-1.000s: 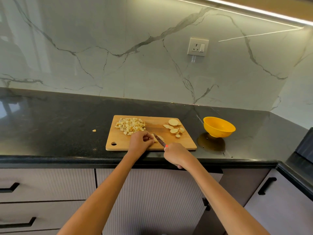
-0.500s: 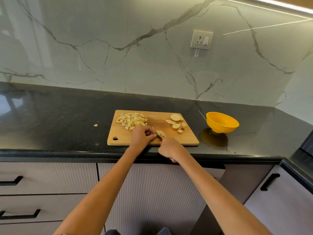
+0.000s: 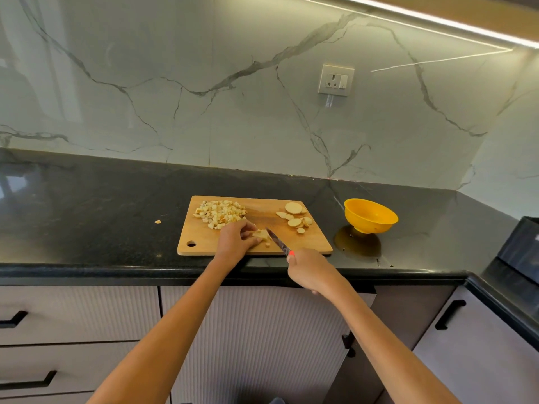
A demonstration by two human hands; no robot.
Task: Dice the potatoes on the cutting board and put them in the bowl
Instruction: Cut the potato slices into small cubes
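Pinching potato slice [image 3: 260, 234] in left grip [image 3: 236, 239], right grip [image 3: 310, 269] hiding knife [image 3: 277, 242] handle it clasps, blade tip blurred

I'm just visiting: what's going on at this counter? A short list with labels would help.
left hand: holds a potato piece on the board
right hand: grips the knife, blade at that piece
dice: piled at the board's far left
slices: uncut, at the board's far right
bowl: yellow, right of the board, looks empty
scrap: on the counter, left of the board
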